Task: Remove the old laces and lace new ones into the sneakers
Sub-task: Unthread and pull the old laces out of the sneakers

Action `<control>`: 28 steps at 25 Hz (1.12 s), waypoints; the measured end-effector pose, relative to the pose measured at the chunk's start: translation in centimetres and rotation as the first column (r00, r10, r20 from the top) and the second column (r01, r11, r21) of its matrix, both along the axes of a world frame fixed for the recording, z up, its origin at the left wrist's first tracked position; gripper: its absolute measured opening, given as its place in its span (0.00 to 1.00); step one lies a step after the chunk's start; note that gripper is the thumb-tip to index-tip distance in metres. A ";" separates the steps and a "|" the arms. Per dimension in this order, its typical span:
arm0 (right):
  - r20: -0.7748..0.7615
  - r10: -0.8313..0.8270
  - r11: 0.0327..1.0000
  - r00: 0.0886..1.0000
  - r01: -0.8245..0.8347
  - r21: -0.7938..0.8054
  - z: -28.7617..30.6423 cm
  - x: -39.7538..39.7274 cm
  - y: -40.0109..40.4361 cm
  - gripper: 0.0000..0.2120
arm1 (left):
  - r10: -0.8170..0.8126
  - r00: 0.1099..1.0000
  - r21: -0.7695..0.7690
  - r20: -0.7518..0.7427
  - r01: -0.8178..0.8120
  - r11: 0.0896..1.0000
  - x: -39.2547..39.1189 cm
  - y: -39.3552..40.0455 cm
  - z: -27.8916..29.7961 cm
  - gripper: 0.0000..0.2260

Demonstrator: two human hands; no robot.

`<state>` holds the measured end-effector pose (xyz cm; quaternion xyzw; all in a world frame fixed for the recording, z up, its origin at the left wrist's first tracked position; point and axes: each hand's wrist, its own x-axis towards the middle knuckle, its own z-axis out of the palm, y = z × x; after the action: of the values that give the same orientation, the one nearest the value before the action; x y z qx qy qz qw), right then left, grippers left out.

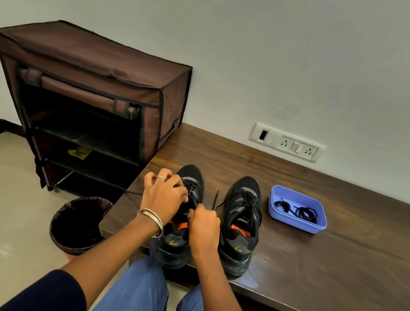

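Two black sneakers stand side by side on the dark wooden table (317, 257), heels toward me. My left hand (164, 194) lies over the laces of the left sneaker (177, 243), fingers curled down into them. My right hand (204, 223) pinches a black lace at that shoe's upper eyelets. One loose lace end (215, 198) trails onto the table between the shoes. The right sneaker (241, 224) stays fully laced and untouched. A blue tray (296, 223) to the right holds coiled black laces (305, 214).
A brown fabric shoe rack (93, 97) stands open on the floor at the left, against the table's end. A lined waste bin (79, 223) sits on the floor by the table's near left corner. A wall socket strip (288, 142) is behind the table.
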<state>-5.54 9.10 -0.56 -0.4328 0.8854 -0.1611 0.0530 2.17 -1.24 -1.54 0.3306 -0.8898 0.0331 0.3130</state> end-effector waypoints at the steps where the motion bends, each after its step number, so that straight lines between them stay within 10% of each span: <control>1: -0.008 0.004 1.000 1.000 -0.004 0.016 0.1 0.0 -0.1 0.12 | 0.025 0.996 0.110 -0.091 -0.015 0.994 -0.2 0.0 0.0 0.04; 4: 0.009 -0.013 1.000 1.000 0.013 0.028 0.2 0.1 -0.1 0.11 | 0.268 0.756 0.713 -0.597 0.348 0.609 -0.4 -0.1 3.5 0.07; 6: -0.011 -0.013 0.999 1.000 0.013 0.036 0.3 0.2 -0.1 0.11 | 0.650 0.360 0.644 -0.669 0.718 0.265 0.1 -0.3 5.7 0.11; 8: -0.020 -0.012 0.999 1.000 0.012 0.040 0.3 0.3 0.0 0.10 | 0.710 0.347 0.642 -0.612 0.742 0.190 0.8 -0.9 6.1 0.09; 11: -0.012 -0.006 0.999 1.000 0.007 0.038 0.4 0.3 0.0 0.11 | 0.353 0.731 0.800 -0.584 0.445 0.402 1.4 -1.1 4.6 0.04; 13: -0.015 0.003 0.999 1.000 -0.003 0.041 0.6 0.3 0.1 0.11 | 0.001 0.964 0.694 -0.265 0.190 0.695 1.3 -1.3 3.5 0.06; 16: -0.024 0.027 0.998 0.999 -0.025 0.064 1.0 0.1 0.2 0.11 | -0.122 0.953 0.319 0.278 0.028 0.947 0.5 -0.3 2.9 0.13; 23: -0.024 0.032 0.997 0.999 -0.030 0.069 1.3 0.4 0.2 0.10 | -0.098 0.928 -0.141 0.358 0.157 0.977 -0.4 0.4 1.9 0.07; 26: -0.008 0.027 0.997 1.000 -0.026 0.068 1.6 0.4 0.2 0.10 | -0.132 0.976 0.144 0.173 0.107 0.984 -0.5 0.3 1.4 0.08; 28: 0.012 0.020 0.998 1.000 -0.021 0.064 1.6 0.5 0.2 0.09 | -0.062 0.933 0.680 -0.354 0.303 0.668 -0.1 0.4 2.6 0.13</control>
<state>-5.09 9.33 1.03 -0.4392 0.8852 -0.1345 0.0735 2.10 -0.81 1.06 0.3361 -0.8000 -0.4037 0.2900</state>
